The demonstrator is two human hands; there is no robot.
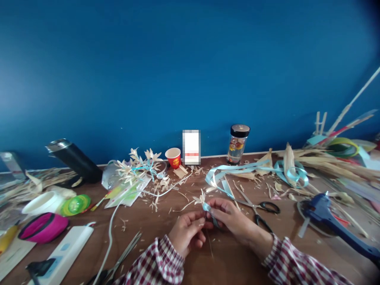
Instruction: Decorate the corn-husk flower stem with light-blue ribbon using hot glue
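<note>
My right hand (233, 219) pinches a light-blue ribbon (206, 207) at the base of a small pale flower (201, 198), which looks made of dried corn husk. The flower's petals point up and away from me. Close against it, my left hand (190, 231) has its thumb and fingers pressed together at the lower end of the flower, where the stem is mostly hidden. A thin strand hangs below the fingers. Beyond my right hand lie open scissors (252, 206) with black handles and a loose loop of blue ribbon (219, 170).
A finished-looking bunch of husk flowers (142, 162) rests at the back left, near a red paper cup (173, 158). A glass jar (237, 144) stands by the wall. At right lies a blue glue gun (320, 208); at left, a power strip (63, 255) and more scissors (124, 253). Husk scraps litter the table.
</note>
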